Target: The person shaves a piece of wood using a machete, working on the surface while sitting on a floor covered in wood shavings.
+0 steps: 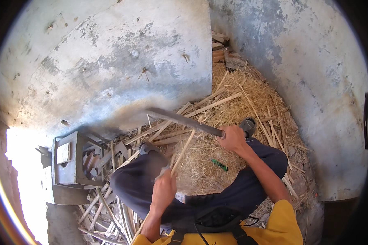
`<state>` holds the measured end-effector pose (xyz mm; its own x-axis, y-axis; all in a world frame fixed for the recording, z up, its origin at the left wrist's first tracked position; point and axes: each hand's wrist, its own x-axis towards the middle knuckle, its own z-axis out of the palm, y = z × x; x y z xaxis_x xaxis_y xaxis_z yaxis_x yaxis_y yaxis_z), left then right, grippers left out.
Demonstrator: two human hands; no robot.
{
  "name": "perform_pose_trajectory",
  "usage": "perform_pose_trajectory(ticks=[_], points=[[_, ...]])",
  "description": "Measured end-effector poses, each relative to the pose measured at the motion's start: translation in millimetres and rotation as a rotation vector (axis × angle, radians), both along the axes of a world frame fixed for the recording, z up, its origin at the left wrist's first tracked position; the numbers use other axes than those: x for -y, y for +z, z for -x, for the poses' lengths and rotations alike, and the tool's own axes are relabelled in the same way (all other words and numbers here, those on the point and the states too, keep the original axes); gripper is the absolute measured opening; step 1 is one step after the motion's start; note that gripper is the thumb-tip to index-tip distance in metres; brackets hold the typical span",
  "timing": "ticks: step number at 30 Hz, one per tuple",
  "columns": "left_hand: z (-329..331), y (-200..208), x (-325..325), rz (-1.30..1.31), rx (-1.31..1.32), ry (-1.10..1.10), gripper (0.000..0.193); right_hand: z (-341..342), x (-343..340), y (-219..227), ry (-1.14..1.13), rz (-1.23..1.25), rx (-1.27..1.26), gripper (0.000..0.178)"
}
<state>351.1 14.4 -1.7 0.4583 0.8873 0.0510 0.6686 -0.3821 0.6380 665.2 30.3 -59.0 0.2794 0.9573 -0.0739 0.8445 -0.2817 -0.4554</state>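
My right hand is closed round the end of a long, dark machete-like blade. That blade points left across the area in front of me, and its far end is blurred near the wall. In my left hand is a thin, pale bamboo strip, slanting up toward the blade. The strip's lower part runs back along my left forearm. A greyish scrap shows at my left fingers; I cannot tell what it is. The strip's upper end lies close below the blade, and contact between them cannot be made out.
Straw-like shavings cover the floor between and beyond my bent legs. A small green and black object lies on them. More strips are piled at lower left, beside a grey box-like frame. Stained walls stand close ahead and right.
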Motion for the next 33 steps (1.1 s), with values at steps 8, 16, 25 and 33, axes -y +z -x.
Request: perform_pose_trajectory(ticks=[8, 16, 25, 33], points=[[-9.1, -4.5, 2.2, -0.021, -0.047, -0.021, 0.014, 21.5, 15.4, 1.9, 0.186, -0.17, 0.087, 0.017], [-10.5, -16.2, -4.5, -0.029, -0.092, -0.02, 0.012, 26.8, 19.4, -8.2, 0.115, -0.127, -0.052, 0.022], [10.2, -11.4, -12.7, 0.098, -0.036, -0.094, 0.013, -1.1, 15.1, -12.0, -0.054, -0.09, -0.143, 0.022], [0.5, -4.5, -10.4, 0.123, -0.047, -0.002, 0.027, 29.9, 21.5, -19.1, -0.113, -0.188, -0.341, 0.022]])
